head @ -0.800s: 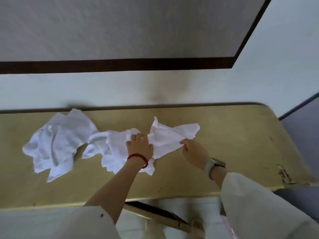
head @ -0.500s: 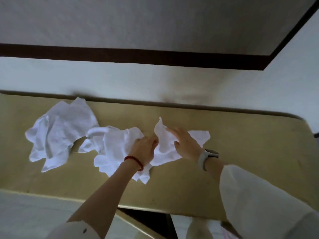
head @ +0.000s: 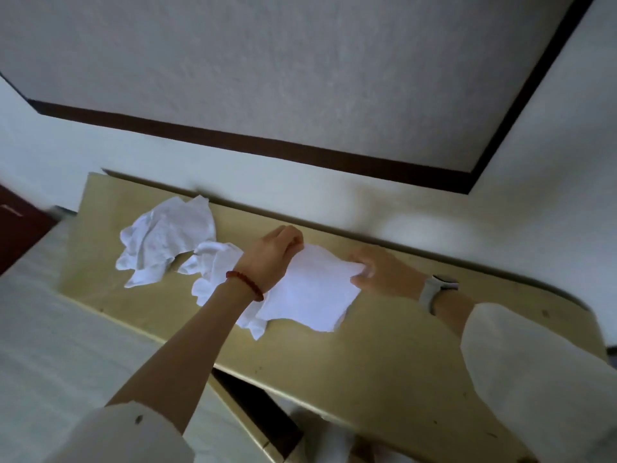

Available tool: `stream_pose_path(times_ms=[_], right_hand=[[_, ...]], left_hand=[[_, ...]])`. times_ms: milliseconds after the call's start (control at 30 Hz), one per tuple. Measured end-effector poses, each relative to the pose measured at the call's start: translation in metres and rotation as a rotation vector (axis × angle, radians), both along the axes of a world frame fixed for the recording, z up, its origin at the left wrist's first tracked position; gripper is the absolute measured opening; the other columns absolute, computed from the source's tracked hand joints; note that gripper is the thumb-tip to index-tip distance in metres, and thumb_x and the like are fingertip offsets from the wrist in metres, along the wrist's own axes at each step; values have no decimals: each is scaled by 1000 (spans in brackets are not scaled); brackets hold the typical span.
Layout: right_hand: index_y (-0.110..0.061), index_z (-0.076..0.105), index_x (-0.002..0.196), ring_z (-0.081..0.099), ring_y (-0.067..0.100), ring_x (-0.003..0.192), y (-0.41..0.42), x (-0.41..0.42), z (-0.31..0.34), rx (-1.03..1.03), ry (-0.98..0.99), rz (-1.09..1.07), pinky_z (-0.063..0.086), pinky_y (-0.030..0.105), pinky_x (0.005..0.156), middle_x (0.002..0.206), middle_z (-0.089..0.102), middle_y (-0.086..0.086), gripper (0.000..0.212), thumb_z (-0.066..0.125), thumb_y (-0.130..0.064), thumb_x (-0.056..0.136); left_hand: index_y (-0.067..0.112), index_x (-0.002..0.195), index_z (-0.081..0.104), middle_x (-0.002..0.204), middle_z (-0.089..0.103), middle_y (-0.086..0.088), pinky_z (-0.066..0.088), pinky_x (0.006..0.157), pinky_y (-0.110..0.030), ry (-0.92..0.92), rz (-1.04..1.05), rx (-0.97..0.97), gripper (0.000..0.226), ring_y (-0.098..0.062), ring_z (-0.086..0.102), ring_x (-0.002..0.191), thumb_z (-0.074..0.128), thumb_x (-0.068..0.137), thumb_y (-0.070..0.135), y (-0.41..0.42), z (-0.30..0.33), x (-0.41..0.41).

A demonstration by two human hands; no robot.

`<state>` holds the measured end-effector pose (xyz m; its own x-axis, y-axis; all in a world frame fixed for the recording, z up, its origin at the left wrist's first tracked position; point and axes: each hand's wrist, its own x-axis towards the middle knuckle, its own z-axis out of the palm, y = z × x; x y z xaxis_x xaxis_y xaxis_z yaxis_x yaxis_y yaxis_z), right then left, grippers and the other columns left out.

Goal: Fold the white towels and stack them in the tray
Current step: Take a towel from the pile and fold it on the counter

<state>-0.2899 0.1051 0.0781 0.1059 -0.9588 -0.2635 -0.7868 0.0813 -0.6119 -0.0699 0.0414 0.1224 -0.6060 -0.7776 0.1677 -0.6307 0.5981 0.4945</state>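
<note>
We stand at a long yellow-brown table (head: 384, 345) pushed against a white wall (head: 334, 202), and on it lie three white towels. The flat towel (head: 310, 289) sits in the middle, a crumpled towel (head: 213, 265) touches its left side under our arm, and another crumpled towel (head: 167, 235) lies farther left. Our left hand (head: 270, 252), with a red bead bracelet (head: 245, 284), pinches the flat towel's top left corner, and our right hand (head: 384, 272), with a grey watch (head: 434, 290), pinches its right edge.

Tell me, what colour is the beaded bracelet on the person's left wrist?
Red. The thin beaded bracelet circles the left wrist, seen best in the head view.
</note>
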Motion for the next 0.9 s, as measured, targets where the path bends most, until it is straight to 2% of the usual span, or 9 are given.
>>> stream_pose_path(times_ms=[33,100,133,167,333,500,633,767,900], right_hand=[[-8,52,125,45,23,122,5,-10,7,7,35,4,34,35,104,130,50,5,44,60,-21,84],[-11,59,98,55,24,99,14,-25,18,21,112,2,41,32,85,101,60,4,18,57,-22,85],[-15,53,85,54,22,88,18,-32,25,22,143,-13,39,30,76,87,57,0,9,56,-23,86],[-18,47,80,51,21,82,22,-37,30,14,167,-51,36,28,71,80,53,-2,12,54,-25,87],[-16,51,101,56,26,80,28,-62,48,-206,277,-254,40,32,68,84,58,2,17,51,-27,89],[-8,49,102,46,21,68,24,-73,83,-440,169,-392,32,30,63,79,49,0,14,51,-15,90],[-4,52,98,45,16,69,42,-71,84,-588,118,-397,32,25,62,84,46,-2,10,52,-6,88],[-4,56,89,43,13,60,76,-63,33,-528,126,-377,34,21,55,82,47,-3,4,55,-1,86],[0,60,92,47,18,70,121,-53,-40,-284,96,-413,35,29,64,84,51,2,9,53,0,86]], left_hand=[[1,95,59,92,62,-11,47,72,-35,-7,-13,23,23,-29,58,82,48,92,21,3,2,-3],[1,103,60,98,62,-10,43,78,-26,-19,-10,68,16,-26,58,91,54,91,12,8,6,-9],[2,107,61,102,62,-9,39,79,-20,-25,3,89,19,-23,57,95,56,90,10,10,7,-11],[2,110,61,104,62,-9,37,80,-17,-28,18,102,22,-22,56,96,57,89,9,10,8,-13],[-1,103,66,101,63,-17,41,79,-27,-25,117,-17,19,-32,58,94,55,89,4,-4,20,-25],[-2,94,67,92,62,-19,42,71,-29,114,178,-268,15,-34,59,87,54,87,2,-14,48,-41],[2,84,67,81,63,-14,45,62,-27,169,119,-383,27,-32,61,73,44,84,16,-2,45,-36],[4,81,67,77,63,-11,52,58,-31,92,-6,-300,25,-30,61,68,45,83,16,25,-6,-19],[7,87,68,82,63,-10,53,60,-43,-129,-89,-60,14,-33,62,76,55,82,8,57,-79,-6]])
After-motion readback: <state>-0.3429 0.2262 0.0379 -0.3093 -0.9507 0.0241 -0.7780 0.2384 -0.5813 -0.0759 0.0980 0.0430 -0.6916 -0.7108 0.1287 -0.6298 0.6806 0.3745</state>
